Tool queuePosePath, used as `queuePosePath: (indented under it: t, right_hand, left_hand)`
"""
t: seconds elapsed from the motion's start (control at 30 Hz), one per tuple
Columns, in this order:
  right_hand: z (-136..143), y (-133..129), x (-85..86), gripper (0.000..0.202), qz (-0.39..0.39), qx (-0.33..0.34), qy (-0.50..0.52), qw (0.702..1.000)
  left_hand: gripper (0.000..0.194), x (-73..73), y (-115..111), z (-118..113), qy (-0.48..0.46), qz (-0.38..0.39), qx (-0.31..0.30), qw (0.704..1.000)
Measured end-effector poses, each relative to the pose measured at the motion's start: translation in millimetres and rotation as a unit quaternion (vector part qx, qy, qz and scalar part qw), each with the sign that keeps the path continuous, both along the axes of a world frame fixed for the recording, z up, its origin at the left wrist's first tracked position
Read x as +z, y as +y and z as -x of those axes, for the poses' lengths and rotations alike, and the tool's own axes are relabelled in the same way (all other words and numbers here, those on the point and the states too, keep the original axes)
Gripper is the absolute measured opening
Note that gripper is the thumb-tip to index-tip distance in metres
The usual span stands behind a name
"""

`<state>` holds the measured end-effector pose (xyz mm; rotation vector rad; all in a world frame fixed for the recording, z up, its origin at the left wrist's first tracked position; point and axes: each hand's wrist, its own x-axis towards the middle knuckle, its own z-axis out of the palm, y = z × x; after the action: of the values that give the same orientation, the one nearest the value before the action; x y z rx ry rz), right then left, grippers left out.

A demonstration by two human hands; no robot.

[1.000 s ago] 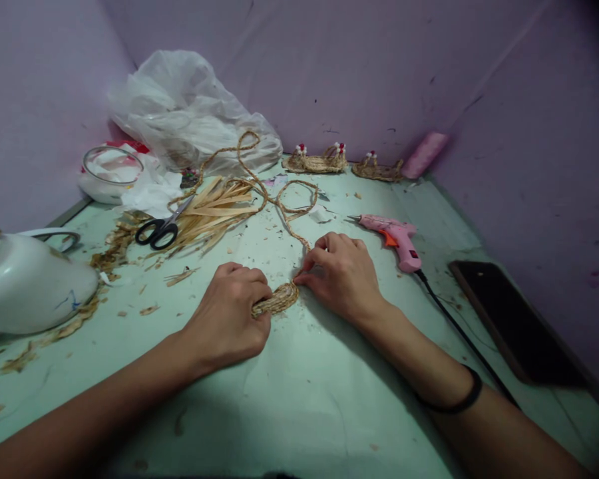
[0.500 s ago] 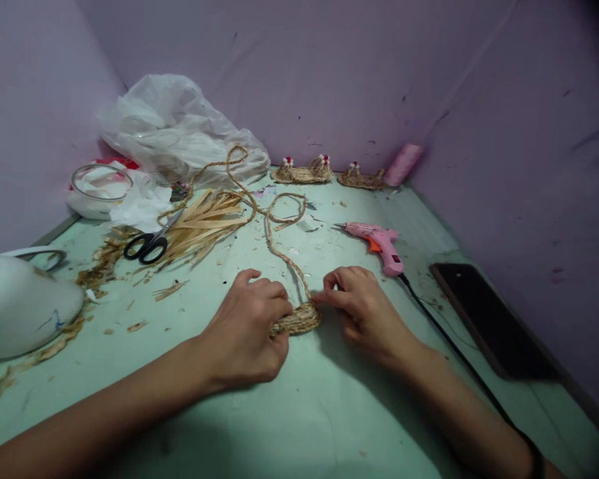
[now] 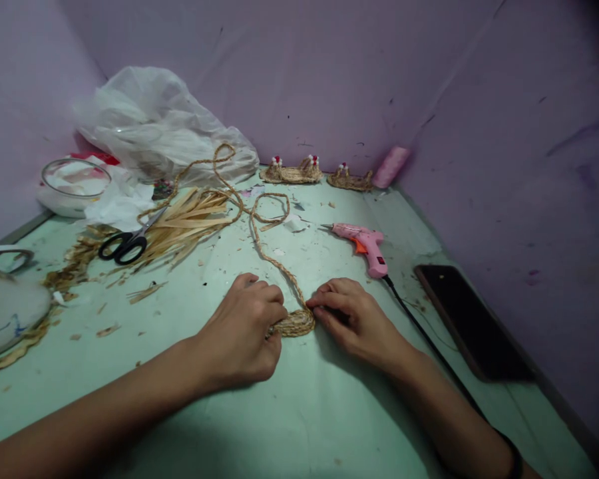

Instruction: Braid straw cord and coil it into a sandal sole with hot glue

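A small oval coil of braided straw (image 3: pixel 297 324) lies on the green tabletop in front of me. My left hand (image 3: pixel 247 326) is closed over its left end, hiding that part. At the coil's right end, my right hand (image 3: pixel 352 316) pinches the edge where the straw braid (image 3: pixel 277 264) leaves the coil. From there the braid runs up and away, looping over the table. Beyond my right hand, a pink hot glue gun (image 3: pixel 362 244) rests on its side, its nozzle pointing left.
Black-handled scissors (image 3: pixel 124 246) lie by loose straw strips (image 3: pixel 190 219) at the left. A plastic bag (image 3: pixel 164 126), a bowl (image 3: pixel 62 199) and finished straw pieces with beads (image 3: pixel 294 174) stand along the back. A phone (image 3: pixel 472 322) and a black cable (image 3: pixel 429 342) are on the right.
My right thumb and fingers have come in closer on the coil's right edge. My left hand keeps its grip. The whole view has shifted slightly, so things appear further left.
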<state>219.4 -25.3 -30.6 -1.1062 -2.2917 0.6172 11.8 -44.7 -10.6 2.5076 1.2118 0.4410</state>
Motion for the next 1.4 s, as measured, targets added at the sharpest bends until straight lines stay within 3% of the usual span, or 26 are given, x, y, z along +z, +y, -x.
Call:
queuePosePath:
  t: [0.23, 0.37, 0.47, 0.67, 0.9, 1.13, 1.4]
  right_hand:
    - [16, -14, 9.5, 0.021, -0.029, -0.060, -0.089, 0.994]
    - [28, -27, 12.2, 0.030, -0.108, -0.109, -0.169, 0.974]
    - [32, -33, 10.2, 0.026, -0.165, -0.133, -0.153, 0.965]
    - [19, -24, 2.2, 0.008, -0.095, 0.010, -0.071, 0.993]
    - [18, -17, 0.3, 0.017, -0.163, 0.065, -0.055, 0.983]
    - [37, -25, 10.9, 0.011, -0.177, 0.022, -0.136, 0.975]
    - [33, -23, 5.5, 0.011, -0.151, 0.012, -0.094, 0.984]
  left_hand:
    - [0.015, 2.2, 0, -2, 0.014, 0.003, 0.000, 1.000]
    - [0.012, 0.5, -1, -1, 0.011, -0.007, -0.006, 1.000]
    - [0.013, 0.5, -1, 0, 0.012, -0.008, -0.011, 1.000]
    - [0.019, 0.4, 2, 2, -0.009, -0.002, -0.024, 1.000]
    - [0.017, -2.6, 9, 6, -0.038, -0.015, -0.067, 0.997]
    - [0.009, 1.6, 7, -5, 0.018, -0.033, -0.042, 0.998]
    - [0.011, 1.5, 4, 0, 0.025, -0.031, -0.038, 0.999]
